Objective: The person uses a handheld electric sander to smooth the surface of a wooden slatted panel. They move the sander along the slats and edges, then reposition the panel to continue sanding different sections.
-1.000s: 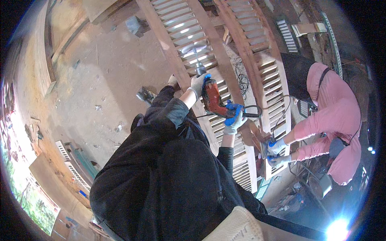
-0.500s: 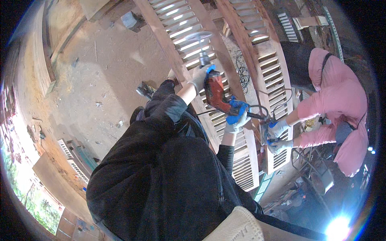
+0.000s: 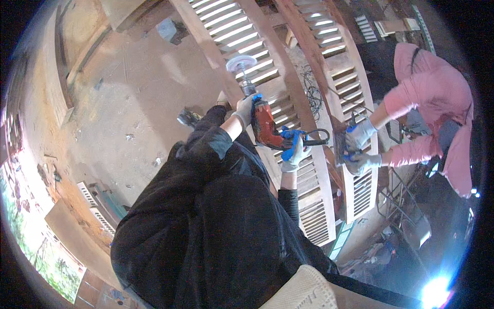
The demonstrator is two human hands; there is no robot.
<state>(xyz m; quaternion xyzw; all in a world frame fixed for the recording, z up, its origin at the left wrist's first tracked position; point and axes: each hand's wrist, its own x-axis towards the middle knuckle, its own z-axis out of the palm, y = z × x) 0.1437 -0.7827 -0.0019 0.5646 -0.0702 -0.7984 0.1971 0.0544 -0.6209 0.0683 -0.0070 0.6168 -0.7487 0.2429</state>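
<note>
A red electric drill (image 3: 265, 123) is held in both my gloved hands. My left hand (image 3: 243, 111) wraps its front end just behind the chuck; my right hand (image 3: 294, 150) grips its rear handle. From the chuck a shaft carries a round, pale sanding disc (image 3: 241, 63), hovering over or touching the near louvered wooden shutter (image 3: 196, 37); which of the two I cannot tell. Beneath the drill run the shutter's slats and rails. Some of my right fingers stand out from the handle, and the trigger is hidden under that hand.
Beside it lies a second louvered shutter (image 3: 337, 63). A co-worker in pink (image 3: 432, 98) leans over it, both gloved hands (image 3: 363, 164) on a dark tool. Coiled cable (image 3: 312, 92) lies between the shutters. Long boards (image 3: 57, 77) stand at left; a bright lamp (image 3: 436, 292) shines lower right.
My hands and the drill have shifted left, and the disc has swung down and left over the slats. The co-worker's hands have moved slightly right.
</note>
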